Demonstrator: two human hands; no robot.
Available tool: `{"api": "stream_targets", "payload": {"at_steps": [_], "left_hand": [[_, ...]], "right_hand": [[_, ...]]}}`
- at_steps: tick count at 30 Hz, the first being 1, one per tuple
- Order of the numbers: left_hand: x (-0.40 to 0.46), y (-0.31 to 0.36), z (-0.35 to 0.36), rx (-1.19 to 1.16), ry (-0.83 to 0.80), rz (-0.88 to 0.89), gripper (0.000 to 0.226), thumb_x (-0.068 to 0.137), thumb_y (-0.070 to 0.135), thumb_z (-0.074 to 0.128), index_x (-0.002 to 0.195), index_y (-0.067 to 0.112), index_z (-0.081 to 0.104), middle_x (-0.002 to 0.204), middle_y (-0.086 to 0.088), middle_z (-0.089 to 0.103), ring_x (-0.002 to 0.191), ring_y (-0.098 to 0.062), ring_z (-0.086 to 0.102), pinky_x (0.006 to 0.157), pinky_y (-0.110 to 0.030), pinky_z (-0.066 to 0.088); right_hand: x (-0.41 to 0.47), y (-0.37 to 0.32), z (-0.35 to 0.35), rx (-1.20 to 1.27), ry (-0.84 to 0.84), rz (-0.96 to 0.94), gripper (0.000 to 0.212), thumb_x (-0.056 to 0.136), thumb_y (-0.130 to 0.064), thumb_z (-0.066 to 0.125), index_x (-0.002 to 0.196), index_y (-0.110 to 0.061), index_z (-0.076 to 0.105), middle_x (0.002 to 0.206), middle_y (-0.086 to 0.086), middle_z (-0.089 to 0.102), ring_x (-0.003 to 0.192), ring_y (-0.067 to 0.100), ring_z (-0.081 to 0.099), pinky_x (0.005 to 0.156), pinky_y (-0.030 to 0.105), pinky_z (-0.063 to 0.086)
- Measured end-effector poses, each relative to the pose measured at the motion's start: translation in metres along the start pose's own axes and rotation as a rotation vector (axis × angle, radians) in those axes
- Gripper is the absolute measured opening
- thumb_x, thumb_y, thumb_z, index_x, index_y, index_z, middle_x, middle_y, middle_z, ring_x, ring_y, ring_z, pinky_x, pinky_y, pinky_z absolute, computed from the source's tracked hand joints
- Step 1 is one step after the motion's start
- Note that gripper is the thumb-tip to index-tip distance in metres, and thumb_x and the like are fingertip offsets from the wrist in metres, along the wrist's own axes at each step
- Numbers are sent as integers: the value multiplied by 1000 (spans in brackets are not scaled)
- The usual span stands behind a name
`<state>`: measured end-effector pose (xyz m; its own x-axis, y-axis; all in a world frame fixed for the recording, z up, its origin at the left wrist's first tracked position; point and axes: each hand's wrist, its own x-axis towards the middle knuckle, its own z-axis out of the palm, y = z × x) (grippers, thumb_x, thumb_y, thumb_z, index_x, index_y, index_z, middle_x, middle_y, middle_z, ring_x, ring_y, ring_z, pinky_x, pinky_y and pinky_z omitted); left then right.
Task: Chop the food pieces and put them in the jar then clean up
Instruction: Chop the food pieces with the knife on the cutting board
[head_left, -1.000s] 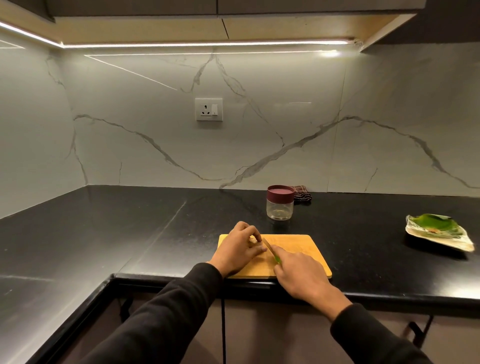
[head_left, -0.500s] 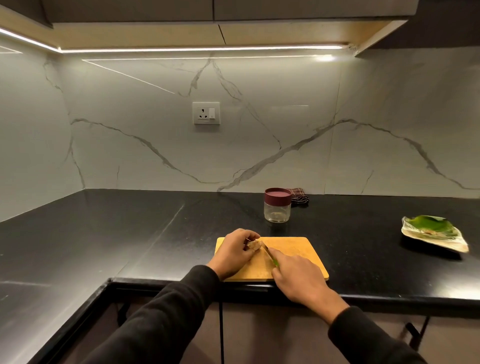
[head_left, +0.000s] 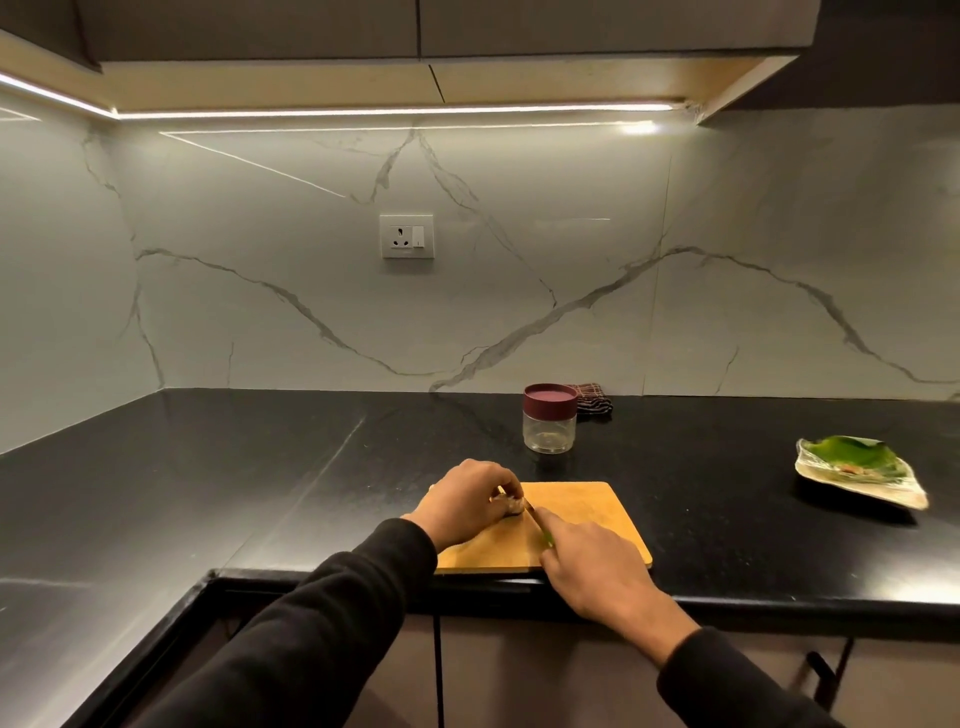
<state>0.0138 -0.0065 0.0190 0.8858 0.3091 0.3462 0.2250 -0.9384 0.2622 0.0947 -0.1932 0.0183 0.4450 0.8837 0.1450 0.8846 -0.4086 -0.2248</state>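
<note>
Two hands work the cutting board (head_left: 582, 519): left hand (head_left: 467, 501) pinches the food piece (head_left: 511, 505), right hand (head_left: 587, 564) grips the knife (head_left: 537, 527) (green-handled).

A maroon lid is seen on the clear jar (head_left: 549, 426), the cutting board (head_left: 582, 525) is tan, the cloth (head_left: 593, 398) is checked dark, and the countertop (head_left: 208, 493) is black.

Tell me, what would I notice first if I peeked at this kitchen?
Two hands working on the orange wooden cutting board at the black counter's front edge: the left hand holds a small pale food piece, the right hand a green-handled knife. Behind stands a clear jar with maroon lid.
</note>
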Motion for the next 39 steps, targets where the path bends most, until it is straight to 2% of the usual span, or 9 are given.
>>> {"api": "stream_targets", "payload": {"at_steps": [6, 9, 12, 15, 18, 24, 27, 34, 39], "left_hand": [[2, 2, -9, 20, -65, -3, 17, 93, 33, 69, 109, 27, 72, 105, 12, 69, 89, -3, 63, 86, -27, 58], [6, 5, -14, 76, -81, 18, 16, 92, 32, 70, 107, 28, 73, 108, 11, 67, 89, -3, 61, 88, -27, 56], [11, 9, -17, 104, -96, 24, 17, 92, 30, 70, 109, 25, 73, 112, 8, 68, 91, -3, 59, 89, -22, 53], [13, 9, -19, 117, -112, 34, 18, 93, 29, 70, 110, 24, 73, 113, 8, 69, 90, -2, 56, 85, -16, 47], [14, 8, -19, 119, -117, 38, 18, 93, 29, 69, 110, 24, 73, 114, 8, 68, 90, -1, 56, 82, -14, 44], [13, 9, -19, 102, -112, 35, 20, 93, 27, 70, 111, 22, 73, 112, 7, 70, 89, -1, 58, 84, -15, 47], [11, 10, -20, 81, -111, 31, 19, 92, 26, 71, 110, 21, 74, 110, 7, 71, 90, -3, 63, 86, -18, 52], [10, 12, -21, 80, -100, 28, 18, 92, 25, 71, 109, 20, 75, 108, 6, 73, 90, -3, 64, 90, -20, 54], [10, 12, -21, 64, -108, 31, 18, 91, 22, 71, 108, 19, 76, 107, 5, 73, 90, -4, 66, 90, -22, 55]], "right_hand": [[-2, 3, -2, 18, -20, 9, 57, 106, -35, 40, 159, -35, 20, 109, -2, 64, 91, 14, 59, 79, 31, 53], [-1, 2, -3, 25, 33, 7, 55, 106, -37, 38, 158, -36, 20, 108, -1, 65, 86, 15, 57, 72, 29, 48], [1, 1, -4, 23, 37, -2, 55, 106, -37, 38, 158, -36, 21, 112, 0, 66, 94, 17, 60, 76, 31, 49], [0, 1, -4, 32, 31, -17, 53, 107, -35, 38, 158, -35, 24, 113, 0, 66, 90, 16, 57, 70, 28, 44], [0, 1, -4, 43, 42, -23, 53, 106, -35, 38, 158, -34, 25, 112, 0, 66, 90, 16, 56, 71, 28, 44], [2, 1, -8, 67, 27, -44, 52, 106, -37, 38, 157, -34, 26, 108, -2, 64, 86, 11, 54, 69, 25, 45], [3, 1, -8, 69, 17, -41, 53, 106, -37, 38, 158, -34, 25, 106, -3, 64, 89, 12, 58, 73, 27, 50], [4, 0, -6, 77, 1, -45, 54, 107, -36, 38, 158, -33, 24, 105, -2, 64, 89, 12, 59, 76, 29, 53], [10, -1, -3, 109, -14, -39, 54, 107, -36, 37, 159, -32, 23, 105, -2, 61, 89, 12, 56, 72, 26, 46]]}}
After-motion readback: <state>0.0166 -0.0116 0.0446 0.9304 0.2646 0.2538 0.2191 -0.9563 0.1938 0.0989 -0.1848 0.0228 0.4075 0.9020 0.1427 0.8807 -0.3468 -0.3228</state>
